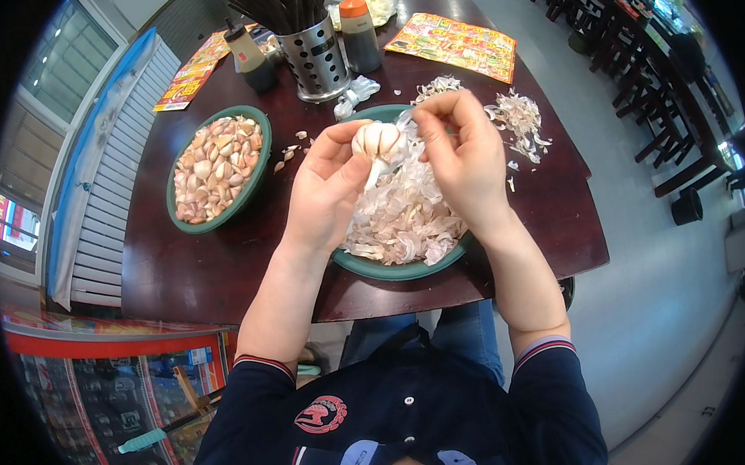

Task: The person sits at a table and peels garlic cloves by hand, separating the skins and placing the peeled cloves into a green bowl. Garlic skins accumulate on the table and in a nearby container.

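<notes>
My left hand (324,188) holds a garlic bulb (378,142) between thumb and fingers, its stem end pointing down. My right hand (466,157) is just right of the bulb, thumb and forefinger pinched on a thin piece of papery garlic skin (407,122). Both hands are above a green plastic bowl (405,271) heaped with loose garlic skins (403,222). Left of it stands another green bowl (265,168), full of unpeeled garlic cloves (217,167). A few loose cloves (288,155) lie on the table between the two bowls.
On the dark wooden table (256,275) stand a perforated metal holder with chopsticks (313,63) and two squeeze bottles (359,40) (253,63). Piles of skins (520,123) lie behind the right hand, near a printed flyer (455,45). Crumpled plastic (357,96) lies before the holder.
</notes>
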`<control>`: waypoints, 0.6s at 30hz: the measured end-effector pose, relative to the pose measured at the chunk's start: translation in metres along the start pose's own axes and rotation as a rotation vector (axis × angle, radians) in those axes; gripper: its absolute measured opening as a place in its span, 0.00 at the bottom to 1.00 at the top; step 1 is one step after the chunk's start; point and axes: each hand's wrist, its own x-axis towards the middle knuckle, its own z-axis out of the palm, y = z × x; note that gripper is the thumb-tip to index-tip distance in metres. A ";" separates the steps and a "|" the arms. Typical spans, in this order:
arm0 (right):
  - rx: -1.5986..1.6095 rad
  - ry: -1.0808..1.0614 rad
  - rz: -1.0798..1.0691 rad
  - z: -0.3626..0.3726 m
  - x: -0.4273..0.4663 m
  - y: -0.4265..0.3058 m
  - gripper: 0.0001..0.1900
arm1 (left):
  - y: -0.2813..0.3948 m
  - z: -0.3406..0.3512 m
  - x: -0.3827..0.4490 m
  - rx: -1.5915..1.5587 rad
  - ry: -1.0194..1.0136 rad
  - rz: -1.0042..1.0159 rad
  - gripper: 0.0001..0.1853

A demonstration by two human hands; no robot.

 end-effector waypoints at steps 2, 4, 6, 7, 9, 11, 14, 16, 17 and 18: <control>-0.055 0.006 0.032 -0.005 0.005 0.006 0.03 | 0.003 -0.002 0.000 -0.115 -0.046 -0.029 0.21; -0.099 -0.056 0.063 -0.008 0.008 0.009 0.04 | 0.004 -0.003 0.001 -0.173 -0.056 -0.038 0.23; -0.108 -0.169 0.161 -0.007 0.010 0.008 0.05 | 0.006 -0.004 0.002 -0.162 -0.020 -0.030 0.26; -0.142 -0.167 0.030 -0.007 0.009 0.006 0.05 | 0.006 -0.004 0.003 -0.122 -0.012 -0.006 0.26; -0.175 -0.166 -0.083 -0.004 0.006 -0.001 0.05 | 0.005 -0.002 0.003 -0.061 0.006 0.038 0.26; -0.112 -0.170 -0.019 -0.003 0.001 -0.008 0.06 | 0.003 0.001 0.003 -0.006 0.075 0.100 0.23; -0.099 -0.157 -0.028 -0.002 -0.001 -0.013 0.07 | 0.000 0.006 0.002 0.155 0.136 0.183 0.23; -0.087 -0.146 -0.035 -0.001 0.000 -0.012 0.07 | -0.002 0.009 0.001 0.234 0.161 0.241 0.22; -0.085 -0.127 -0.062 0.000 0.000 -0.011 0.06 | -0.002 0.010 0.001 0.287 0.173 0.255 0.22; -0.071 -0.105 -0.086 0.002 0.000 -0.009 0.06 | -0.003 0.011 0.000 0.331 0.186 0.271 0.21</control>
